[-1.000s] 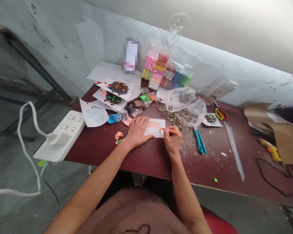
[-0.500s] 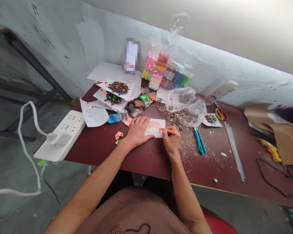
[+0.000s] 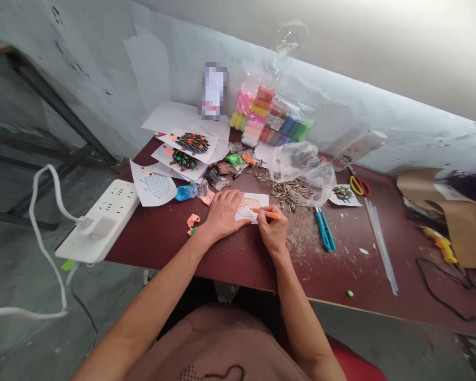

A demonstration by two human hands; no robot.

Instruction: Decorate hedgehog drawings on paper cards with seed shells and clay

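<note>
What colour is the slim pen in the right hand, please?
The slim pen is orange, showing best in the head view.

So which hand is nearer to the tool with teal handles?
Right. The right hand, holding a slim orange pen, is left of the teal-handled tool; the left hand lies farther left, partly on white paper.

A small white paper (image 3: 265, 199) lies flat on the maroon worktop (image 3: 238, 259), bearing a rounded orange drawing (image 3: 250, 203); an orange pen (image 3: 272, 215) slants over it, tip at the drawing.
</note>
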